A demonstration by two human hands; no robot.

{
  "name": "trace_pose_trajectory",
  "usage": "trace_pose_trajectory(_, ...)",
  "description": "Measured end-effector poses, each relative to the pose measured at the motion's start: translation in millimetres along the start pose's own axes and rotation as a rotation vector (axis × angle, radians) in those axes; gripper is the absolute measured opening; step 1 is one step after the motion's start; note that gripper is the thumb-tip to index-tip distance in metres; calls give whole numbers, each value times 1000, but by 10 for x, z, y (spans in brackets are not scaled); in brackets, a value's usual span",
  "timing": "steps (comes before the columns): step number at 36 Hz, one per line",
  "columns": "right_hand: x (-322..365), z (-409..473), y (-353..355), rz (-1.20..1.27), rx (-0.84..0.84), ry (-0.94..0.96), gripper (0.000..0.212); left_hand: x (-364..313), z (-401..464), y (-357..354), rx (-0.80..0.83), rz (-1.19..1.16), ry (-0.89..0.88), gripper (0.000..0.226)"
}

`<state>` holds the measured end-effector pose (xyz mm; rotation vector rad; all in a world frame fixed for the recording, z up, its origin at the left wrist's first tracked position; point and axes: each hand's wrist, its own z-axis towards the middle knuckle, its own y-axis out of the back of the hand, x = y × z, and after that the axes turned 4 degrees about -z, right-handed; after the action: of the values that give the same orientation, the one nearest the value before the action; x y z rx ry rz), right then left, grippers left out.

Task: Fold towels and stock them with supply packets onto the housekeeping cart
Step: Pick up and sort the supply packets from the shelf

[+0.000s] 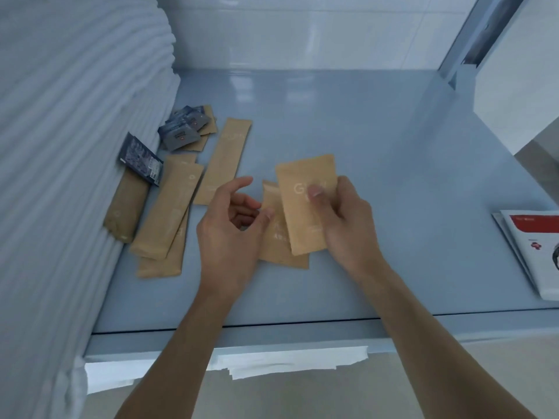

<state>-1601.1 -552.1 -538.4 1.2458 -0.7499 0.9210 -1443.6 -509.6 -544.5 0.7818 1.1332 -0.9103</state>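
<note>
My right hand (341, 219) pinches a wide tan paper packet (302, 213), thumb on its printed face, held just above the blue-grey cart shelf (378, 152). A second tan packet (276, 240) sits partly under it, and my left hand (230, 228) pinches that packet's left edge with the thumb while the fingers curl loosely. Several long tan packets (222, 158) lie fanned out to the left on the shelf. Small dark blue sachets (181, 131) sit behind them. A tall stack of folded white towels (69, 116) fills the shelf's left side.
A white and red booklet (532, 249) lies at the shelf's right edge. One dark sachet (142, 160) leans against the towels. A metal cart post (465, 40) rises at the back right. White folded linen (272, 361) shows on the shelf below.
</note>
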Motion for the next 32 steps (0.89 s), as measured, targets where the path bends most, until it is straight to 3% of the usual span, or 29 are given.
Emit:
trace_pose_trajectory(3,28,-83,-52,-131,15,62,25,-2,-13,16,23,-24,-14,34)
trace_pose_trajectory(7,83,-237,-82,-171,-22,70,29,-39,-37,-7,53,-25,-29,30)
trace_pose_trajectory(12,76,-320,52,-32,-29,0,56,-114,-150,-97,137,-61,-7,29)
trace_pose_trajectory(16,-71,-367,370,-189,-89,59,66,-208,-320,-376,216,-82,93,29)
trace_pose_trajectory(25,-447,-357,1411,-502,-49,-257,62,-474,-696,-1377,365,92,156,24)
trace_pose_trajectory(32,-452,-304,1670,-690,-53,-280,60,-564,-837,-1699,411,223,79,27)
